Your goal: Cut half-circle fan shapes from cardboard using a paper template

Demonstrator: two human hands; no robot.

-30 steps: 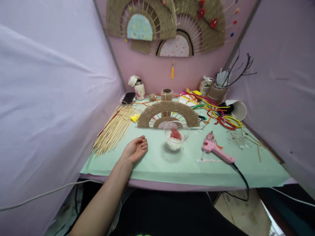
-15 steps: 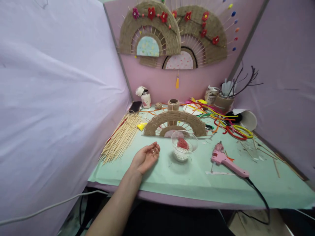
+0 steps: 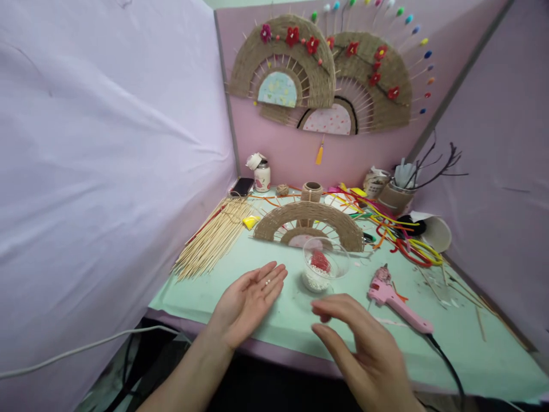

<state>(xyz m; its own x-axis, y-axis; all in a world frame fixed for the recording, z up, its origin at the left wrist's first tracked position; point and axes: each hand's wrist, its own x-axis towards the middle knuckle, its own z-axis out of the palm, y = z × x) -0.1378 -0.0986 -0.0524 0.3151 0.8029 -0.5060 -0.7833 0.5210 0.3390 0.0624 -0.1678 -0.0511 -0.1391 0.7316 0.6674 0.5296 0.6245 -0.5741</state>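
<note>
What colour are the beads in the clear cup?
White beads, clearest in the head view.

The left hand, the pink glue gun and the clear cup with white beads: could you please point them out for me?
Left hand (image 3: 246, 306), head view: middle of the open palm.
Pink glue gun (image 3: 401, 305), head view: on the handle.
Clear cup (image 3: 317, 281), head view: lower front wall.

On the table (image 3: 193, 298), the cup (image 3: 338, 264) has beads (image 3: 316, 281) in it. Left of the cup, other beads (image 3: 267, 282) lie on the left hand (image 3: 251, 303). The fan (image 3: 317, 212) is behind the cup, and the spool (image 3: 311, 192) is behind the fan. Sticks (image 3: 217, 240) lie far left. The glue gun (image 3: 398, 306) is on the right
</note>
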